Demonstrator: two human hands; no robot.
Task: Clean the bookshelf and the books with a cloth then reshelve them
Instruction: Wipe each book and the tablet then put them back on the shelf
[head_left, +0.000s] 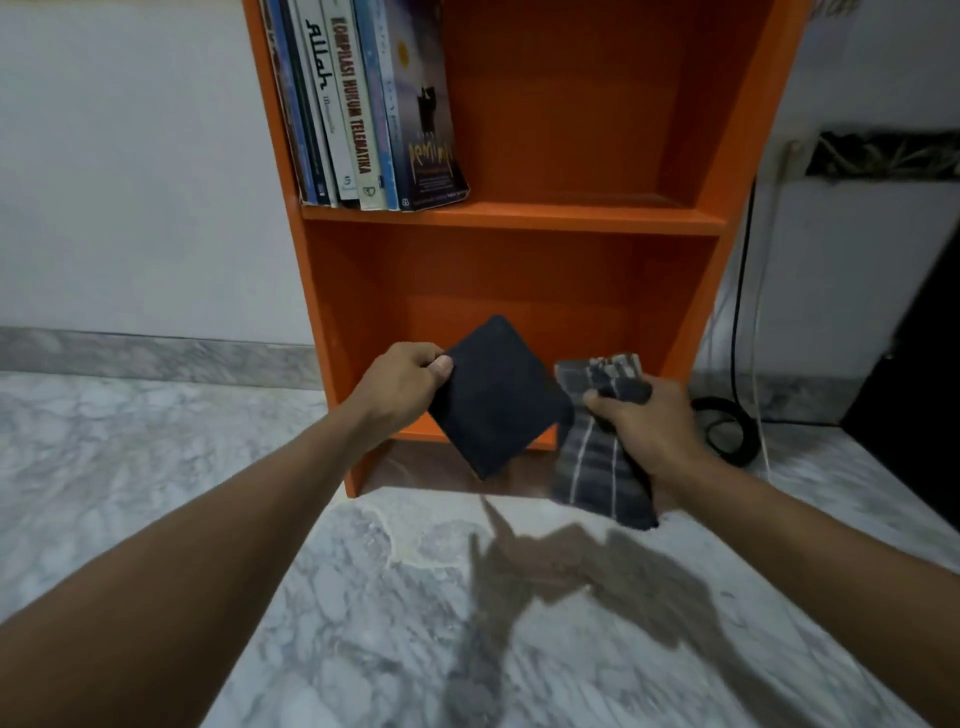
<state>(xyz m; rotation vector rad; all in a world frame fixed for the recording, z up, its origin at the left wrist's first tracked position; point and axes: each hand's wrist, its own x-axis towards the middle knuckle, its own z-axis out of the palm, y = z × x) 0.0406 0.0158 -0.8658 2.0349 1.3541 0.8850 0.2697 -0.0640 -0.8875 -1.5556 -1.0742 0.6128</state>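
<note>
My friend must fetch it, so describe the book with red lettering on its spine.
Find the orange bookshelf; books lean at the left of its upper shelf. Yours is the cream spine between a white spine lettered in black and a pale blue spine, the only one with red capitals: KOMPILASI HUKUM TELEMATIKA.

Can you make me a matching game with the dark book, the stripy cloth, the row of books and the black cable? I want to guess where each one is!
Things:
1. dark book
2. striped cloth
3. row of books
4. black cable

Places:
A. coiled on the floor
B. pinched in the left hand
C. standing on the upper shelf
D. gripped in the right hand

Pairs: 1-B, 2-D, 3-C, 4-A.
</note>
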